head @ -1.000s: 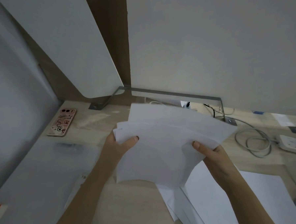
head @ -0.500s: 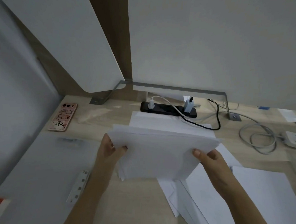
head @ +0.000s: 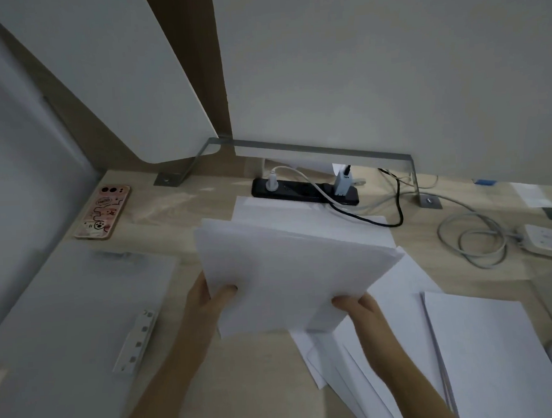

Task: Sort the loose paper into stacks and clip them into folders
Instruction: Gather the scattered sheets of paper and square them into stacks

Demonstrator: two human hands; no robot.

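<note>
Light-wood tabletop [head: 252, 386] in a corner booth. At the back, a tall white divider panel [head: 389, 75]; a 2nd white panel [head: 107, 73] w/ rounded lower corner stands angled at left. Brown wood strip [head: 219, 68] shows btwn them. Grey metal bracket [head: 313, 147] runs along the back panel's foot, bolted to the tabletop at both ends. Plain grey wall [head: 18, 190] far left. Light dim, soft, even; no hard shadows.

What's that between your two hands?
A stack of white paper, held by the left hand and right hand, seen in the head view.
</note>
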